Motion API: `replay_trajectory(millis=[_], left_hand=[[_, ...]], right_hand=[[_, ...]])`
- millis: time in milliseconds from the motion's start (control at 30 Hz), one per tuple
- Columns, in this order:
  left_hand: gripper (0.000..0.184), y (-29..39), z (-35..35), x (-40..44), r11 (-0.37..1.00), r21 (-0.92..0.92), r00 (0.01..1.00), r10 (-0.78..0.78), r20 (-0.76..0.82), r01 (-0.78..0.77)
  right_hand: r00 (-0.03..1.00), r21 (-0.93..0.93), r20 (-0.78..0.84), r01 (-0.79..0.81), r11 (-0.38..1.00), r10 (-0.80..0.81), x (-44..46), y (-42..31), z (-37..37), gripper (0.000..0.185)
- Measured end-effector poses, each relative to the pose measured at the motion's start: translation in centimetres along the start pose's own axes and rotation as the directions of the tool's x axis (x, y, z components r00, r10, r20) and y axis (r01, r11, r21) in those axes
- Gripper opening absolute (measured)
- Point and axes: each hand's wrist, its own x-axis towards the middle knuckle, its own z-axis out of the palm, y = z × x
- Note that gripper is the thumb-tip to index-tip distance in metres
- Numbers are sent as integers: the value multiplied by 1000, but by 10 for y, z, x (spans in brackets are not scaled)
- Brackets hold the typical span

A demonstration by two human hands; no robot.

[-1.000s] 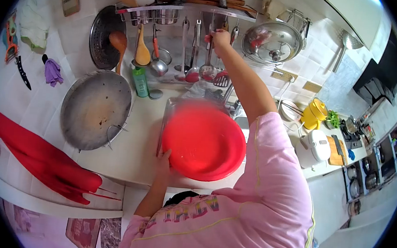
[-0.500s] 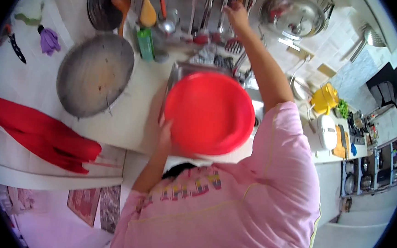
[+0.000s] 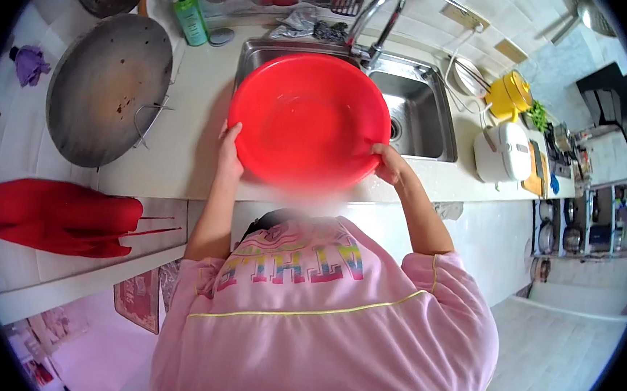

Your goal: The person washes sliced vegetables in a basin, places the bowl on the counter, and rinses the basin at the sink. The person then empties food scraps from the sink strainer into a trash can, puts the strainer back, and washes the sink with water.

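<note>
A round red plastic basin [image 3: 312, 115] is held between my two hands over the left bowl of the steel sink [image 3: 446, 125]. My left hand [image 3: 231, 150] grips its left rim, thumb at the edge, the other fingers hidden beneath. On the right rim, my right hand [image 3: 388, 163] is closed with the thumb inside the basin. No objects show inside the basin; its near edge is blurred. Behind it stands the chrome faucet [image 3: 375, 36], and the sink's right bowl with its drain is uncovered.
A large wok [image 3: 110, 90] leans against the wall at left, beside a green bottle [image 3: 190, 20]. Right of the sink are a white rice cooker [image 3: 502, 152], a yellow pot [image 3: 509, 94] and a cutting board [image 3: 537, 171]. Red cloth [image 3: 57, 217] hangs at lower left.
My right hand has come down from the hanging utensils and taken hold of the basin's right rim. My left hand stays on the left rim. The view has shifted.
</note>
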Motion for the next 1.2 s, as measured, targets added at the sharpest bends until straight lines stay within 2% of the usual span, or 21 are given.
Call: replay_trajectory(millis=[33,67,100,167,267,367,500,567,633,733,833,933,1000,1100,1133,1200], left_hand=[[47,-2,-2,8,999,39,999,-10,46,9],[47,-6,-1,14,997,78,996,-22,89,15],[47,-11,1,23,991,110,993,-88,74,80],[46,-21,11,40,965,168,976,-213,48,202],[50,-13,39,31,941,228,958,-275,85,250],[52,-25,42,36,920,276,936,-323,138,277],[48,-41,43,35,884,327,911,-392,131,333],[47,-43,49,35,873,340,905,-409,116,351],[43,-48,51,40,868,343,895,-425,136,360],[42,-67,56,44,855,350,876,-457,155,384],[52,-96,59,56,833,336,824,-523,218,440],[59,-125,65,70,813,238,796,-576,187,532],[60,-143,71,80,792,141,789,-608,90,594],[52,-188,74,105,794,-33,792,-607,-66,607],[49,-193,82,108,792,-107,786,-610,-104,601],[39,-198,97,100,791,-273,828,-558,49,548]], right_hand=[[996,5,-66,68,998,-67,-12,-9,12,32],[990,59,-59,132,990,-128,-12,-11,5,30],[969,-10,-132,211,977,-210,-27,-21,6,30],[927,-24,-161,338,941,-338,-44,-31,-16,30],[839,4,-340,454,891,-426,-80,-43,-24,32],[806,73,-399,503,861,-437,-67,-36,-56,39],[548,-64,-527,736,674,-649,-20,-13,-57,43],[457,-147,-578,757,636,-677,-1,2,-58,52],[353,-239,-593,780,578,-723,17,17,-70,54],[309,-170,-624,842,511,-718,25,27,-77,56],[212,-284,-590,849,446,-779,25,33,-63,61],[169,-486,-543,736,472,-823,19,35,-42,61],[147,-566,-499,691,450,-854,9,33,-19,62],[181,-621,-477,623,476,-860,2,36,0,62],[207,-675,-464,547,495,-861,-4,32,7,67],[227,-671,-458,546,502,-859,-12,29,21,63]])
